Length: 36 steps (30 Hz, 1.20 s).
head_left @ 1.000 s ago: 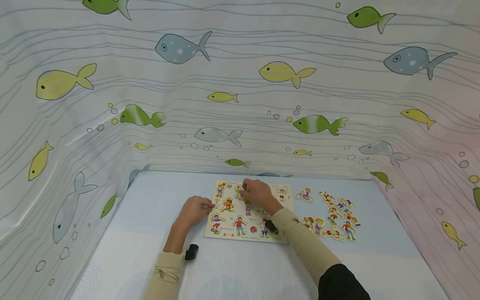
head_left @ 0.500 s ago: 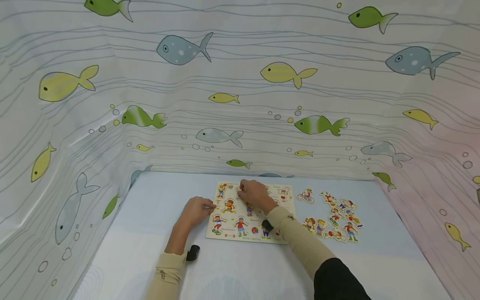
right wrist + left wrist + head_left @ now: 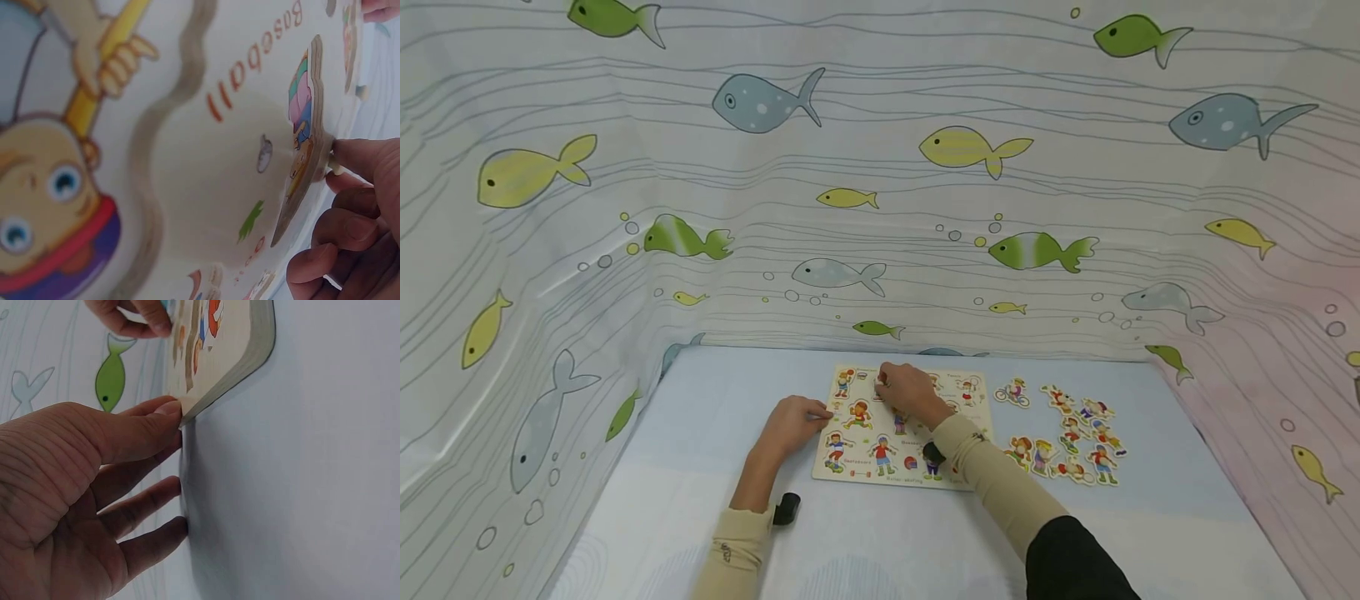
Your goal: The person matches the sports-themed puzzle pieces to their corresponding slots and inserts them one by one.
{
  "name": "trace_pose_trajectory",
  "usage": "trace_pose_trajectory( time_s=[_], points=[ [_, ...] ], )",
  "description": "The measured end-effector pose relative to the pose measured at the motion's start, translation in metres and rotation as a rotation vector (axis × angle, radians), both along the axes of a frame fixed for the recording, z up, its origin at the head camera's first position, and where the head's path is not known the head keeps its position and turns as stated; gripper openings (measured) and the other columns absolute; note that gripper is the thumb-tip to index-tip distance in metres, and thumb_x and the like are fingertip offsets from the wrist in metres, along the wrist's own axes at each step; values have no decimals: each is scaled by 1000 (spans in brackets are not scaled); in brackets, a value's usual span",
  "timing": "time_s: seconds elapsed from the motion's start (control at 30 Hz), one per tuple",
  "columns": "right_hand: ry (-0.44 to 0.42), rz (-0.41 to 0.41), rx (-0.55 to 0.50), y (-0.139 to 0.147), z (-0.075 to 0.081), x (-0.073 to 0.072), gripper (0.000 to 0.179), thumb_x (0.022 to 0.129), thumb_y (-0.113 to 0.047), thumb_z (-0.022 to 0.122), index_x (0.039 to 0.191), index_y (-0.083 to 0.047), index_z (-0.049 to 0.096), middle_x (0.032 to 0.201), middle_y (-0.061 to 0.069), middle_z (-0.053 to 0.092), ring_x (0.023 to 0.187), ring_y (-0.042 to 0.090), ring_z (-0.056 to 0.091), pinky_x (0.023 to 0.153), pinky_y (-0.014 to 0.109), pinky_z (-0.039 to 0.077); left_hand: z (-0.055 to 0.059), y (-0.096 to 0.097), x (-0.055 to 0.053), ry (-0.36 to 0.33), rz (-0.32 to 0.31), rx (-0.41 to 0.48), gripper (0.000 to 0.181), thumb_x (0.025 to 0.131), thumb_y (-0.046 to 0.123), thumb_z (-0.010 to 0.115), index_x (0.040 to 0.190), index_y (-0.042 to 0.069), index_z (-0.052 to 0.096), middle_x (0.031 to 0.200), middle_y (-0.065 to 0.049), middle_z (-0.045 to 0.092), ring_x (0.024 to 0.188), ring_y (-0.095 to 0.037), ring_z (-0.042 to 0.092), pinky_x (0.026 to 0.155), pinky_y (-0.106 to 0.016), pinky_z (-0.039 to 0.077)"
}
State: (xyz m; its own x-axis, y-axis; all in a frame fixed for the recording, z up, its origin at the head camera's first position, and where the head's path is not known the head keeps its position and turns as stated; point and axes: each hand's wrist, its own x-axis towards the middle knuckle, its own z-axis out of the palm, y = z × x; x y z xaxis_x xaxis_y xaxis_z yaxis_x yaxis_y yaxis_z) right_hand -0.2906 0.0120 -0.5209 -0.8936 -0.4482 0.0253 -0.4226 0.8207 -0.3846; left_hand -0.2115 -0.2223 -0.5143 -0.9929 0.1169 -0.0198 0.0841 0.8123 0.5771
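Note:
A wooden puzzle board (image 3: 857,454) printed with sports figures lies on the table. My left hand (image 3: 793,421) is at its left side; in the left wrist view the thumb and index fingertips touch the board's edge, while the other fingers reach down to the tabletop. Over the board's upper part, my right hand (image 3: 913,390) pinches the small knob of a puzzle piece (image 3: 319,119) between thumb and fingers. That piece's thick wooden edge shows in the right wrist view, beside a printed picture. Whether it sits fully in a recess I cannot tell.
Several loose figure pieces (image 3: 1072,433) lie in a group to the right of the board. A cyclist piece (image 3: 1012,393) is apart from them, near the board's upper right corner. Fish-patterned cloth (image 3: 917,250) hangs behind and at both sides.
My right hand has shifted slightly left over the board's upper part, with its fingers still on the piece. The left hand stays at the board's left edge. The loose pieces have not moved.

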Motion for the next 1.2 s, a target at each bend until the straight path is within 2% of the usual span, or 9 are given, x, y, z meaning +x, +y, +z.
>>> trace_pose_trajectory(
  time_s=[0.37, 0.6, 0.8, 0.93, 1.2],
  points=[
    [-50, -44, 18, 3, 1, 2, 22, 98, -34, 60, 109, -16, 64, 64, -4, 55, 50, 11, 46, 44, 25, 33, -2, 2, 0, -6, 6, -10, 13, 85, 10, 77, 98, 11, 80, 115, -9, 71, 118, -33, 60, 103, -50, 44],
    [-20, -51, -13, 12, 0, 5, 25, 98, -36, 59, 112, -15, 64, 51, -2, 49, 43, 11, 33, 40, 26, 25, -2, 2, 0, 10, -5, -28, 14, 84, 9, 78, 98, 10, 80, 115, -10, 70, 116, -34, 60, 101, -50, 45],
    [0, -39, -3, 17, 1, 7, 26, 99, -37, 59, 114, -17, 64, 59, -3, 55, 47, 11, 37, 43, 26, 29, -2, 2, -1, 9, 0, -22, 14, 84, 9, 78, 98, 10, 80, 115, -10, 71, 116, -33, 61, 101, -50, 46],
    [4, -51, 16, 19, 5, 10, 26, 99, -37, 59, 115, -18, 63, 64, -5, 56, 49, 10, 40, 44, 25, 32, -2, 2, -2, -4, 5, -27, 14, 84, 10, 78, 98, 11, 80, 116, -9, 70, 117, -33, 60, 102, -50, 45],
    [44, -41, 5, 22, 21, 26, 26, 99, -34, 60, 117, -16, 64, 57, -7, 51, 44, 9, 35, 40, 24, 26, -3, 1, -2, 4, 0, -32, 14, 84, 10, 78, 98, 11, 80, 116, -9, 70, 117, -33, 60, 102, -50, 45]
  ],
)
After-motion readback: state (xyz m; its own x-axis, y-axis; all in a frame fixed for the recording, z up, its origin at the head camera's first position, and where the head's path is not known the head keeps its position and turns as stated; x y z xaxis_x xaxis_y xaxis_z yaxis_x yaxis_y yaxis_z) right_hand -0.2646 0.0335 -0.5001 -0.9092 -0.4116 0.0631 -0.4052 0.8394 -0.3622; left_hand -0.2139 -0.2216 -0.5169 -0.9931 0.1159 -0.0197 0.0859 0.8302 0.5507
